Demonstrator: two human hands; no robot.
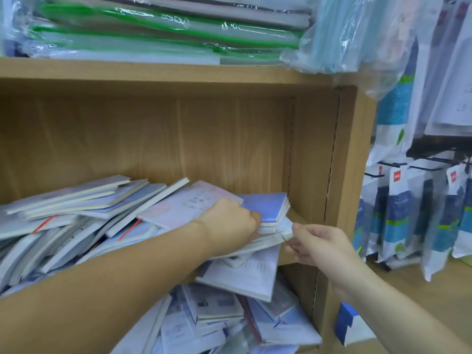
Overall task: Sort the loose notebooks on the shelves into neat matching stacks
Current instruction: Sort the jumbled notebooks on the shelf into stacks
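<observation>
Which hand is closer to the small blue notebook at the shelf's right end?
Left. The left hand touches the small blue notebook at its left edge; the right hand is below and right of it, pinching a thin notebook underneath.

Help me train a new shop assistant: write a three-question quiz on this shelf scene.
1. True or false: the left hand reaches onto the top shelf.
2. Which colour edges the plastic folders up there? A red, B green, C yellow.
3. Fill in: the right hand pinches a thin notebook lying ___ the blue notebooks.

Key: 1 false, it is on the middle shelf's pile. 2 B. 3 under.
</observation>
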